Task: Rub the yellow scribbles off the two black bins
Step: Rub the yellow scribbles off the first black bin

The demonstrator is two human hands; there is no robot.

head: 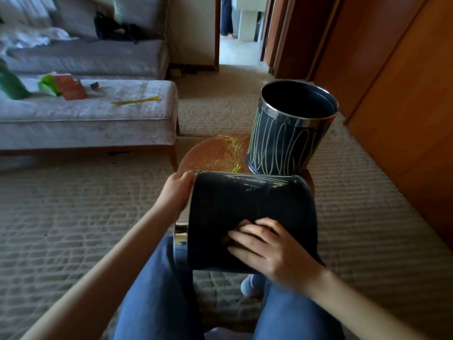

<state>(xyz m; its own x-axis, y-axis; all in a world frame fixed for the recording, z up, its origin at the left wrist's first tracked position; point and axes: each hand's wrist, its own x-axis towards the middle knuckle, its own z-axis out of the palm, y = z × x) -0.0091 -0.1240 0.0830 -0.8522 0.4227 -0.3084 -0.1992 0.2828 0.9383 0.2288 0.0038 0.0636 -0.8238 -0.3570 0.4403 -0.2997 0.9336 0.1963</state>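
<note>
Head view: near bin lay on side across person's knees, yellow scribbles showing faint along far edge. Chrome rim gripped by left hand, fingers curled round it. Flat on bin's flank, right hand pressed, fingers spread, blurred. Second bin stood upright on round tabletop, looped scribbles all over.

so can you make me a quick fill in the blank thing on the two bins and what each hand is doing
1. The lap bin lies on its ____.
2. The left hand grips it at the shiny ____.
3. The second bin, scribbled all over, stands ____ on the round table.
4. The right hand presses on the ____ bin's black wall.

Missing words: side; rim; upright; lap.
</note>
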